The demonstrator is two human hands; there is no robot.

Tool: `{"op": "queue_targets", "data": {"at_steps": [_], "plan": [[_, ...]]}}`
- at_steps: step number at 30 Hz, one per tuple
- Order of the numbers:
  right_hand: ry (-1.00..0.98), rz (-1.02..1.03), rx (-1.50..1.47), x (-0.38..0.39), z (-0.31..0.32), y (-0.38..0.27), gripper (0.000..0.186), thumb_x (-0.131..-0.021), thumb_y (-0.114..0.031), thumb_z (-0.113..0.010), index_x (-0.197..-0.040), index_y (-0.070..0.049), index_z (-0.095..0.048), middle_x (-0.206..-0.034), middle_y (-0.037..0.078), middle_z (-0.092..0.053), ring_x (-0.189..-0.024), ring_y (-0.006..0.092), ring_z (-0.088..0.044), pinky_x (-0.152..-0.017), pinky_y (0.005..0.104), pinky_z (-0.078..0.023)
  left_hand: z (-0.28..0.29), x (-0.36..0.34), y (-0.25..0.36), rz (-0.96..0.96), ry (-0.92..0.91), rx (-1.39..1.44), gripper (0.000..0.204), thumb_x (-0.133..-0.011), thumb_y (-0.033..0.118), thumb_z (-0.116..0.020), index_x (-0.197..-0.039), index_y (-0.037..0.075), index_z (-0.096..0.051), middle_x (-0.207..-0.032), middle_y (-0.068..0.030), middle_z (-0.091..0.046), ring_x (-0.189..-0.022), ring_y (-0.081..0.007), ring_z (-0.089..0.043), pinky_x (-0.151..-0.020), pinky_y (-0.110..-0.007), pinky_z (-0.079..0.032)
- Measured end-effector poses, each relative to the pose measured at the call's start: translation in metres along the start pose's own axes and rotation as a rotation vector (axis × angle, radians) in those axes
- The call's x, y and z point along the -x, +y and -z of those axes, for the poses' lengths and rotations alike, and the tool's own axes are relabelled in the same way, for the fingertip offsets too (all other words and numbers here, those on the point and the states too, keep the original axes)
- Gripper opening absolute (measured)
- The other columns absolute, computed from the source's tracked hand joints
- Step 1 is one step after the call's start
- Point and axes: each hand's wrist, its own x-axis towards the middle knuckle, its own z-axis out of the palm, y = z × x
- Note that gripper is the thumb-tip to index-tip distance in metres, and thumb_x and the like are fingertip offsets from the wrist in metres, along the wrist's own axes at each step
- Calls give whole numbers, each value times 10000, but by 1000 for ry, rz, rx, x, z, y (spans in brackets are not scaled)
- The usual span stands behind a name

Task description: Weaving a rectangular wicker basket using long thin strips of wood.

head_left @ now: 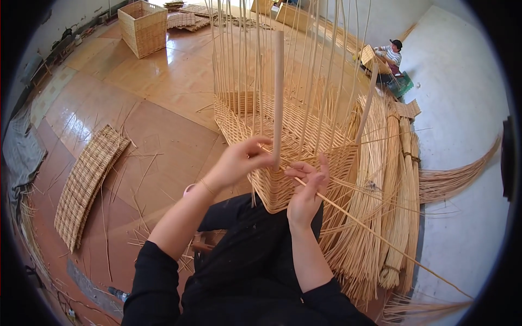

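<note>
A partly woven wicker basket (293, 127) rests with its near corner at my lap, tall thin stakes rising from its walls. At that corner stands a thick wooden post (278, 92). My left hand (244, 162) is at the left of the post, its thumb and forefinger closed on a thin wicker rod by the rim. Just right of the post, my right hand (309, 190) pinches the same wicker rod (375, 233), whose long tail runs down to the lower right. The fingers partly cover where the rod meets the weave.
Bundles of wicker rods (389, 201) lie at the right along the white wall. A woven panel (89, 185) lies on the floor at left, among loose rods. A finished square basket (142, 30) stands far left. Another person (391, 57) sits at the far right.
</note>
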Motion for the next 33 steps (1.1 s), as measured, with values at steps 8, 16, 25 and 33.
{"op": "queue_targets", "data": {"at_steps": [8, 16, 25, 33], "plan": [[91, 265, 124, 33, 3, 7, 569, -1071, -448, -287, -1190, 53, -530, -1225, 216, -574, -1189, 321, -574, -1095, 465, -407, -32, 20, -44, -447, 197, -449, 500, -810, 129, -762, -1282, 100, -597, -1031, 17, -687, -690, -109, -530, -874, -303, -368], [-401, 439, 1086, 10, -26, -50, 273, -953, -269, -592, -805, -50, -664, -723, 73, -606, -730, 259, -643, -944, 420, -494, -44, 26, -56, -485, 282, -479, 501, -814, 45, -717, -1298, 61, -589, -1065, -29, -644, -786, -133, -537, -829, -318, -432], [-297, 133, 838, -27, -28, -42, 325, -833, -321, -744, -993, -58, -642, -842, 33, -661, -785, 197, -640, -999, 469, -355, -46, 45, -85, -287, 345, 605, 303, -945, 47, -618, -1170, 22, -416, -1085, -102, -570, -813, -140, -618, -744, -271, -534], [-517, 270, 1272, -43, -26, -33, 509, -764, -446, -792, -947, -30, -564, -835, 84, -593, -839, 267, -558, -877, 401, -318, -9, 34, -78, 128, 400, 777, 212, -962, 65, -609, -1081, 59, -433, -896, -84, -614, -684, -154, -597, -665, -267, -514]]}}
